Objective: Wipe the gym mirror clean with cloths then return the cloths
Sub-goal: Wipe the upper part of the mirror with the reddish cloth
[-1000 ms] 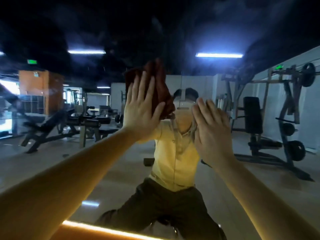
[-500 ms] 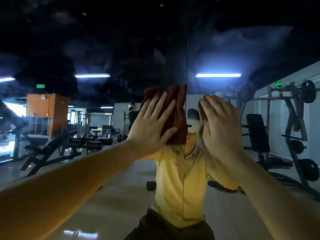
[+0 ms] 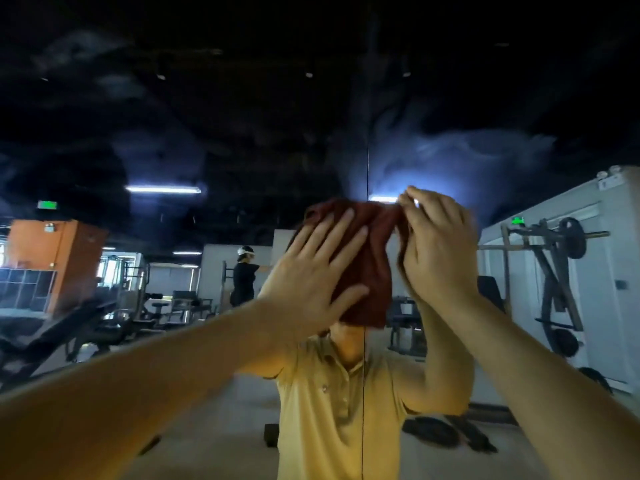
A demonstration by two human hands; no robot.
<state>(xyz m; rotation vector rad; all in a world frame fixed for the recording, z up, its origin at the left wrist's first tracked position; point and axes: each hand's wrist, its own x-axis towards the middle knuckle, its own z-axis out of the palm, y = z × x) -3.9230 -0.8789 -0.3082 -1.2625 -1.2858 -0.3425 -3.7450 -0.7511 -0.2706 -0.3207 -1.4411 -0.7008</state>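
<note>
The gym mirror point(image 3: 221, 109) fills the view, with a thin vertical seam point(image 3: 367, 140) down its middle. A dark red cloth point(image 3: 372, 268) lies against the glass at head height, across the seam. My left hand point(image 3: 311, 275) presses flat on the cloth's left part with its fingers spread. My right hand point(image 3: 438, 251) is at the cloth's right edge, with its fingertips curled and pinching the upper right corner. The part of the cloth under my right palm is hidden. Hazy smears show on the glass above my right hand.
The mirror reflects me in a yellow shirt, weight benches point(image 3: 69, 327) on the left, a plate-loaded rack point(image 3: 554, 271) on the right, and a person in black point(image 3: 244, 275) far back. An orange locker block point(image 3: 55, 261) stands at the left.
Both hands and the cloth have moved up the mirror and rightwards onto the seam. My right hand has gone from lying flat beside the cloth to pinching its top corner.
</note>
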